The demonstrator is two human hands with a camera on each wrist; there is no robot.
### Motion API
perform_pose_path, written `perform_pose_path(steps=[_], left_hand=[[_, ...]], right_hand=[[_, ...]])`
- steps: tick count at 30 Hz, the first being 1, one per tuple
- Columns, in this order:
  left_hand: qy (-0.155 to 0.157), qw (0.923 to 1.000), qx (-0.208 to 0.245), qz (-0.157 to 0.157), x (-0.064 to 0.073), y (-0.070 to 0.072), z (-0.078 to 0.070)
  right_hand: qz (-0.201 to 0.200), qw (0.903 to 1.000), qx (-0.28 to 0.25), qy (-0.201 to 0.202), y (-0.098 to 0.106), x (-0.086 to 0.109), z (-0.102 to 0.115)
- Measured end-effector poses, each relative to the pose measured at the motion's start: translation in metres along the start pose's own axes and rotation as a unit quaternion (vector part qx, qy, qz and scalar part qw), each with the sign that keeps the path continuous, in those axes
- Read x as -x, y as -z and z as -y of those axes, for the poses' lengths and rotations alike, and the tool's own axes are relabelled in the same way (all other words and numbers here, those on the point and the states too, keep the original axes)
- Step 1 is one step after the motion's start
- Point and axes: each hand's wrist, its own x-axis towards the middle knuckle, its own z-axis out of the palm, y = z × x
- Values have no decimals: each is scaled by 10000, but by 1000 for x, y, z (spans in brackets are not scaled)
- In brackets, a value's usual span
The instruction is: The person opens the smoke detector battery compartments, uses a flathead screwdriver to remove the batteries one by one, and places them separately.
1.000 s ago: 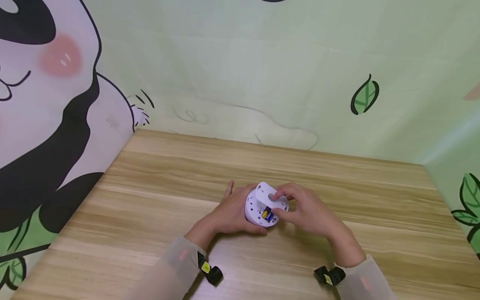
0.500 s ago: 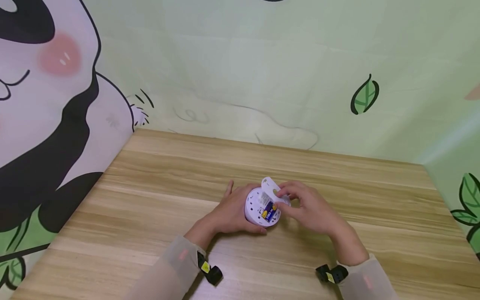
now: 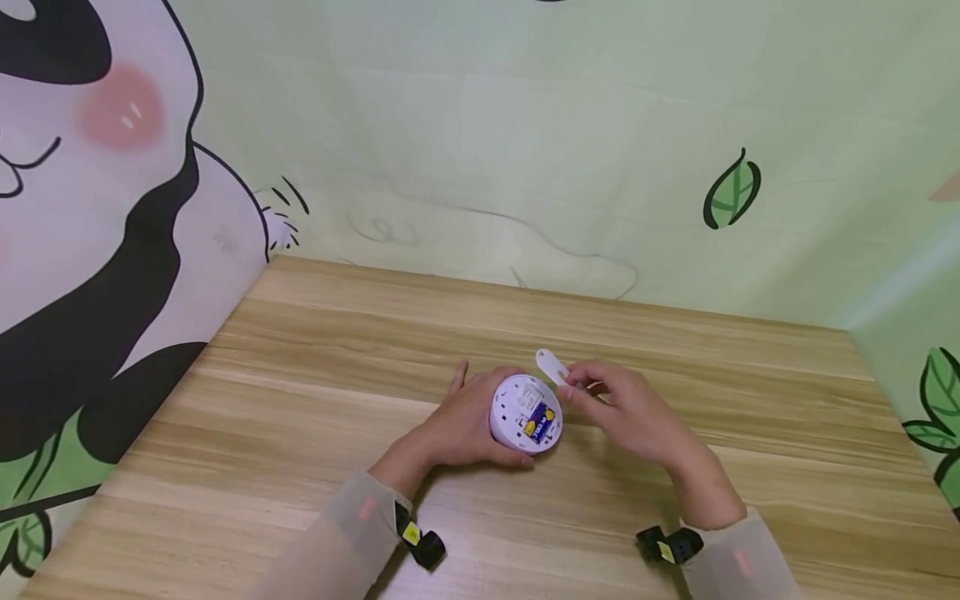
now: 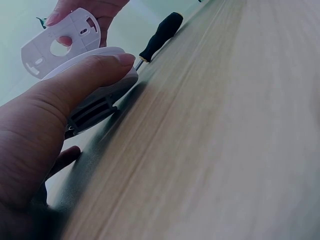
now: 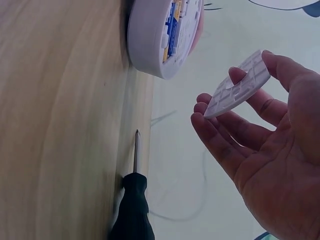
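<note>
Steady the device (image 3: 517,418) over the tabletop (image 3: 337,350), fingers of your left hand (image 3: 468,427) clamped round it; those of your right hand (image 3: 636,417) pinch the plate (image 3: 552,367): avoid knocking the battery (image 3: 539,424).

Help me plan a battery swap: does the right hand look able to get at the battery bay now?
Probably yes: the battery bay shows uncovered in the head view, with no finger across it. The right hand pinches the white plate, though, so it would likely have to put that down first.
</note>
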Motion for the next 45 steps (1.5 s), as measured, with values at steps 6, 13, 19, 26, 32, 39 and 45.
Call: perform_pose_path(steps=[6, 13, 19, 26, 32, 39, 45], left_hand=[[33, 10000, 49, 13, -1, 0, 0], [36, 10000, -32, 9, -1, -1, 1], [43, 10000, -42, -10, -1, -2, 1], [80, 10000, -30, -9, -1, -2, 2], [88, 10000, -16, 15, 0, -2, 1], [108, 9999, 77, 41, 0, -1, 0], [128, 9999, 48, 59, -1, -1, 0]], right_hand=[[-26, 9997, 28, -222, 7, 1, -2], [-272, 9989, 225, -298, 17, 4, -8], [-476, 9965, 449, -515, 25, 7, -13], [-624, 9931, 647, -754, 34, 9, -20], [-688, 9871, 934, -1105, 43, 12, -31], [-693, 9785, 1165, -1553, 49, 14, -38], [-773, 9747, 1153, -1753, 51, 13, -42]])
